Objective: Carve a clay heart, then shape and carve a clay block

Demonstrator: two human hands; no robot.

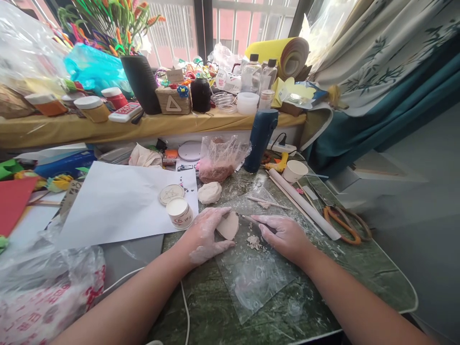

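Pale clay disc (228, 227) held at left edge of clear sheet (264, 285), between thumb and fingers of left hand (204, 235): fingers curved along its far-left side, thumb spread off toward its near side. Slim tool (252, 220) pinched in fingers of right hand (285, 235), over the sheet, tip directed at disc's right edge; contact can't be told. Crumbs (254, 242) scattered on the sheet between both hands. White tub (179, 213) set left of sheet, clay lump (210, 192) off its far-left side. Pale tube (304, 203) laid right of sheet on worktop (373, 278).
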